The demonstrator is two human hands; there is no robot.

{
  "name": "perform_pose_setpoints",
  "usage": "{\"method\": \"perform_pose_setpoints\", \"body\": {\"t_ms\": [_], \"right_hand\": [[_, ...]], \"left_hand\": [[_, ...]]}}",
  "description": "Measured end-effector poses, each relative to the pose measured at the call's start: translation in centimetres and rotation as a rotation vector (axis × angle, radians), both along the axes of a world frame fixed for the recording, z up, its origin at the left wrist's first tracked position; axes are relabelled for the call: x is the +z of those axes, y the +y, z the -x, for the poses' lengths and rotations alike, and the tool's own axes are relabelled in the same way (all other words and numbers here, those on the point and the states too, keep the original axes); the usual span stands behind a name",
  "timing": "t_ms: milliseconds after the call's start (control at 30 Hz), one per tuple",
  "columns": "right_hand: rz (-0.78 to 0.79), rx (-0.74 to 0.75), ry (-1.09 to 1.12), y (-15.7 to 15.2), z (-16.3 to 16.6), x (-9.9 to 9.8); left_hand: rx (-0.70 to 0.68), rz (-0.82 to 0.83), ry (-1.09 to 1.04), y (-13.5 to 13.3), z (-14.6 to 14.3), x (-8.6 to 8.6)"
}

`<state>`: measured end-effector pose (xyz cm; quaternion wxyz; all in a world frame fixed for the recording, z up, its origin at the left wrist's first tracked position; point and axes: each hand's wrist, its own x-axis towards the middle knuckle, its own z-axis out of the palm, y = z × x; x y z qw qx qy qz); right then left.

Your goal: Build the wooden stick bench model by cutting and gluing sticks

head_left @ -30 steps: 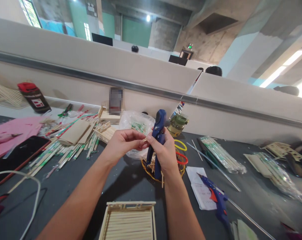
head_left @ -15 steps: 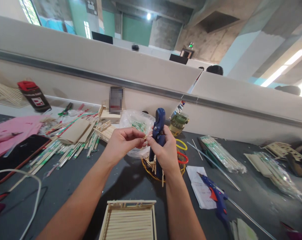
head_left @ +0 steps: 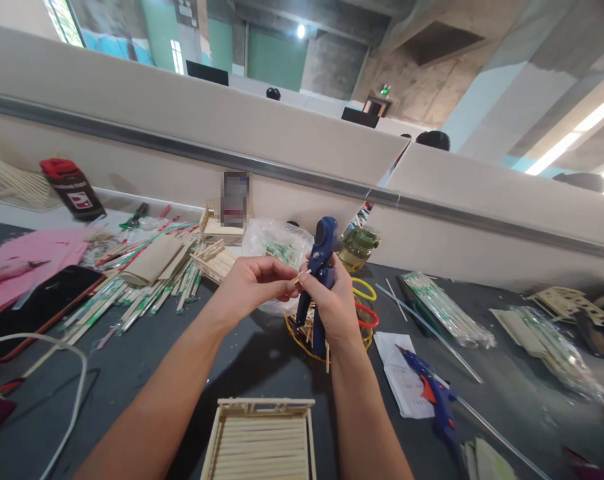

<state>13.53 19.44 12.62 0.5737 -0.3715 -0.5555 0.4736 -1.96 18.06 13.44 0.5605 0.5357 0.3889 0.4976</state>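
Observation:
My left hand (head_left: 262,283) is closed in a pinch on a short wooden stick (head_left: 300,277). Close beside it, my right hand (head_left: 335,300) grips a blue hand cutter (head_left: 323,250), its head up and its handles pointing down. My right thumb is near the stick and the left fingertips. Under the cutter is a round basket (head_left: 295,340) with cut stick pieces, partly covered by the right hand. Between my forearms, at the front, lies a tray-like frame of wooden sticks (head_left: 262,437).
A blue glue gun (head_left: 435,393) lies on white paper (head_left: 389,347) to the right. Behind the hands stand a clear plastic bag (head_left: 255,233) and a green-lidded jar (head_left: 361,247). Wrapped sticks (head_left: 132,303) and a phone (head_left: 42,307) lie left; packaged sticks (head_left: 447,307) lie right.
The cutter has tilted slightly and its handles look a little further apart. More of the stick's end shows beside it. The whole view has shifted slightly.

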Motion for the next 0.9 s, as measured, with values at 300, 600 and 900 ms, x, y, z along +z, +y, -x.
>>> {"method": "perform_pose_setpoints", "body": {"t_ms": [300,600,900], "right_hand": [[0.060,0.018,0.063,-0.10,-0.01,0.11],[-0.095,-0.048,-0.113,-0.12,0.35,0.31],[-0.242,-0.067,-0.249,-0.42,0.33,0.49]], "left_hand": [[-0.108,0.092,-0.130,0.41,0.90,-0.51],[0.008,0.051,-0.037,0.47,0.06,-0.50],[-0.042,0.053,0.062,0.31,0.20,-0.64]]}}
